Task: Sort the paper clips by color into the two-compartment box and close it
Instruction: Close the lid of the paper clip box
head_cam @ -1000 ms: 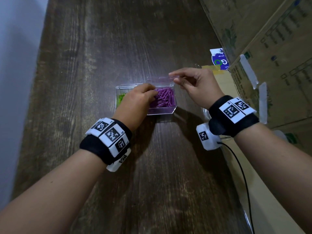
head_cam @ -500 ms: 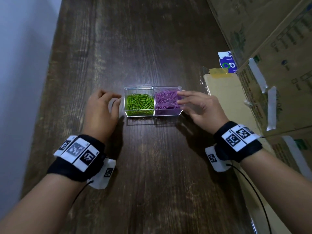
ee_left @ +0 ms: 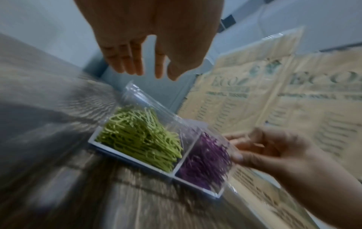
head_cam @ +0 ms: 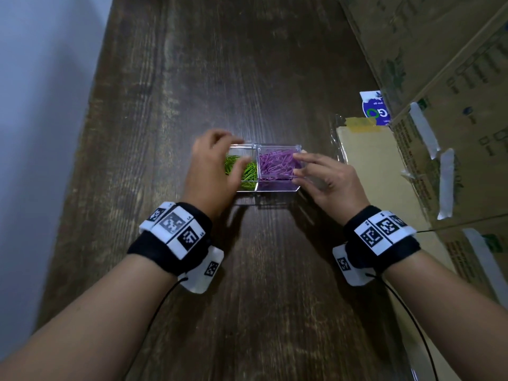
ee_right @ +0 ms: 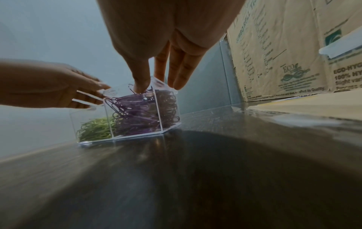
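A clear two-compartment box [head_cam: 275, 188] stands mid-table on the dark wooden table [head_cam: 247, 64]. Green paper clips [head_cam: 248, 173] fill its left compartment and purple paper clips [head_cam: 275, 166] the right one. My left hand [head_cam: 220, 155] is over the green side with straight fingers; the left wrist view shows the left hand [ee_left: 145, 68] above the green clips [ee_left: 141, 136] with a gap. My right hand [head_cam: 305, 166] is at the box's right end, its thumb [ee_right: 141, 83] pressing on the clear lid, fingers straight. I cannot tell whether the lid sits fully down.
Printed cardboard boxes [head_cam: 439, 78] wall off the right side. A flat brown packet in clear plastic [head_cam: 365, 174] lies right of the box, with a blue-and-white label [head_cam: 375, 108] behind it. A pale wall [head_cam: 41, 105] runs along the table's left edge.
A second ago my right hand held the lid above the box and my left hand was in it. Half a second ago the left was beside the box; now it is over the green side.
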`<state>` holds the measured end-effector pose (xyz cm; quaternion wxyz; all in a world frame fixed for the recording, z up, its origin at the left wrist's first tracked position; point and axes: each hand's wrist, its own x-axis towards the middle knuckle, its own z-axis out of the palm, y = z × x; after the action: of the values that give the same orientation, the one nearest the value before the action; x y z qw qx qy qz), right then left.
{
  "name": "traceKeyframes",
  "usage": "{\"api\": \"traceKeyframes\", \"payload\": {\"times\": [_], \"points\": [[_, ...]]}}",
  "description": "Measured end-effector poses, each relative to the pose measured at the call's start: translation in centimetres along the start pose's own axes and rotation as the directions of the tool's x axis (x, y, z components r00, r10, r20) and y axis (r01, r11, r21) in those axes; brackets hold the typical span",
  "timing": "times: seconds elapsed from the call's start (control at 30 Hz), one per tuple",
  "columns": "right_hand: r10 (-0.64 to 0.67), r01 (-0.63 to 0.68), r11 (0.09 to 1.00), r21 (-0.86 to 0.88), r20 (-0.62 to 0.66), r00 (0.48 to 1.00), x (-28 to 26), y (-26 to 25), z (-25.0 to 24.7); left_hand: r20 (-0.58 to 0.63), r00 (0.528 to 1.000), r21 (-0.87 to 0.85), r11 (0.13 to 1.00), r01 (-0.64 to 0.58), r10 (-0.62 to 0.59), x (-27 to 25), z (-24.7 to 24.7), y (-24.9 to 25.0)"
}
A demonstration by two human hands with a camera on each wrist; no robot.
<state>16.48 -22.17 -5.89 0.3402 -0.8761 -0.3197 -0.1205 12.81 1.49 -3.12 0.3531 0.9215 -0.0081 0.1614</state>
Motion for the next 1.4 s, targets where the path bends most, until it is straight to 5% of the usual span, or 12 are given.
{"api": "traceKeyframes", "payload": {"times": [0.07, 0.17, 0.27, 0.53, 0.87, 0.97, 1.07, 1.2, 1.4], "points": [[-0.01, 0.01, 1.0, -0.016, 0.009, 1.0, -0.2, 0.2, 0.1, -0.076, 0.973, -0.036, 0.976, 0.214, -0.216, 1.0, -0.1, -1.0], [-0.028, 0.029, 0.999, -0.028, 0.023, 0.999, -0.3, 0.4, 0.3, 0.045, 0.857, -0.129, 0.847, 0.515, -0.514, 2.6, -0.1, -2.8], [-0.052, 0.053, 0.998, -0.036, 0.032, 0.998, -0.3, 0.3, 0.3, 0.228, 0.809, -0.261, 0.767, 0.587, -0.542, 3.6, 0.4, -3.8], [-0.107, 0.12, 0.988, -0.094, 0.134, 0.985, 0.5, -0.8, -0.2, 0.32, 0.72, -0.6, 0.456, 0.657, -0.616, 5.3, 0.3, -3.6], [-0.096, 0.131, 0.979, -0.157, 0.212, 0.972, 0.9, -1.1, -0.6, 0.242, 0.898, -0.608, 0.664, 0.435, -0.367, 3.5, -2.7, -2.0], [-0.064, 0.091, 0.985, -0.146, 0.175, 0.982, 1.0, -1.5, -0.6, 0.283, 0.929, -0.453, 0.82, 0.35, -0.24, 1.9, -2.9, -1.7], [-0.04, 0.057, 0.988, -0.142, 0.116, 0.992, 0.9, -1.9, -0.3, 0.304, 0.952, -0.106, 0.994, 0.009, 0.024, 0.4, -2.8, -1.7], [-0.012, 0.024, 0.987, -0.156, 0.078, 0.997, 0.9, -2.1, -0.1, 0.268, 0.926, 0.163, 0.935, -0.314, 0.264, -0.9, -2.2, -1.8], [-0.026, 0.021, 0.964, -0.263, -0.015, 1.0, 0.2, -2.5, 0.6, 0.363, 0.912, 0.446, 0.823, -0.351, 0.192, -3.6, 0.2, 0.4]]}}
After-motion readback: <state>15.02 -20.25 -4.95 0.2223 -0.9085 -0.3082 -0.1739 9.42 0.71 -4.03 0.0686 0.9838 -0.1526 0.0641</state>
